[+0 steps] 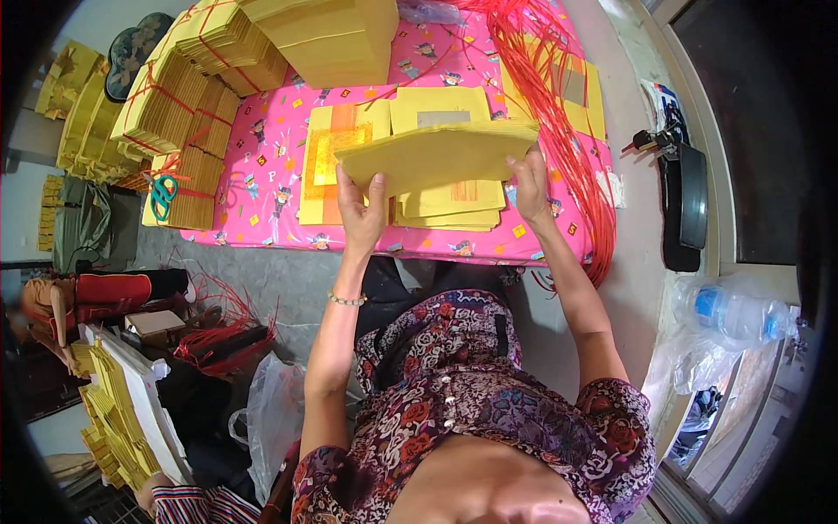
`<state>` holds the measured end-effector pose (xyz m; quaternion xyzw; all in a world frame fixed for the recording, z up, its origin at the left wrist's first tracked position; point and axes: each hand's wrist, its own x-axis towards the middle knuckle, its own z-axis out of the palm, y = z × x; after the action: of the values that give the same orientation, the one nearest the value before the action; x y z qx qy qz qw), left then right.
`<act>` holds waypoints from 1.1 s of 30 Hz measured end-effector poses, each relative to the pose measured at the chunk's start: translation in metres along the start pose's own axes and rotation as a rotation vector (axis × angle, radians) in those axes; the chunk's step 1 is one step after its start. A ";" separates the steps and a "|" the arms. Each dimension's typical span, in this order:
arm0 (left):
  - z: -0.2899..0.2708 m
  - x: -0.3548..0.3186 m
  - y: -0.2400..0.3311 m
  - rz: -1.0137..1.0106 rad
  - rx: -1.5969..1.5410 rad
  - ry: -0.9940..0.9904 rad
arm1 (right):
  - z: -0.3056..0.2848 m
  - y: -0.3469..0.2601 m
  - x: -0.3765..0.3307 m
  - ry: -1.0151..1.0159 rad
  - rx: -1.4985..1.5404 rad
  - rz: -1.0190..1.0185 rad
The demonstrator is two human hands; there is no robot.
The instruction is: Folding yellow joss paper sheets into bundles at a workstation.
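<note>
A thick sheaf of yellow paper sheets point(441, 159) is held up, slightly tilted, above a pink patterned table point(271, 223). My left hand point(360, 211) grips its left end, thumb on the near face. At the opposite end, my right hand point(531, 185) holds the edge between thumb and fingers. Beneath the sheaf lie more yellow sheets point(449, 218), partly hidden by it. One sheet with a gold-orange square point(327, 166) lies to the left, and another with a grey patch point(443, 118) shows just behind.
Red plastic strings point(567, 166) drape down the table's right side. Tied yellow paper bundles point(157, 109) and a tall paper stack point(336, 44) stand at the back left, near green-handled scissors point(162, 197). Another person's striped sleeve point(209, 506) shows lower left. A plastic bottle point(738, 314) is at right.
</note>
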<state>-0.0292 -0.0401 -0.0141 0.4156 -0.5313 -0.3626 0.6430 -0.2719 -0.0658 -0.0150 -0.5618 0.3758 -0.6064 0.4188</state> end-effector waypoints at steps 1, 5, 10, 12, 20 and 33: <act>-0.002 0.001 -0.002 0.021 0.028 -0.016 | -0.001 0.002 -0.001 -0.001 -0.021 0.044; -0.005 0.004 -0.003 -0.016 -0.015 -0.008 | -0.002 0.004 0.004 0.031 -0.056 0.135; -0.015 0.027 0.031 -0.283 -0.190 -0.254 | 0.000 -0.011 0.027 0.022 0.219 0.154; -0.014 0.032 0.042 -0.349 -0.319 -0.306 | 0.003 -0.010 0.034 -0.035 0.411 0.215; 0.023 0.023 0.043 -0.575 -0.570 -0.497 | 0.039 0.002 0.006 -0.148 0.541 0.687; 0.040 0.021 0.045 -0.533 -0.362 -0.431 | 0.035 0.004 0.005 -0.188 0.357 0.549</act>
<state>-0.0634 -0.0478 0.0393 0.3330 -0.4552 -0.6839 0.4627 -0.2365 -0.0711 -0.0134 -0.4109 0.3606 -0.4729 0.6910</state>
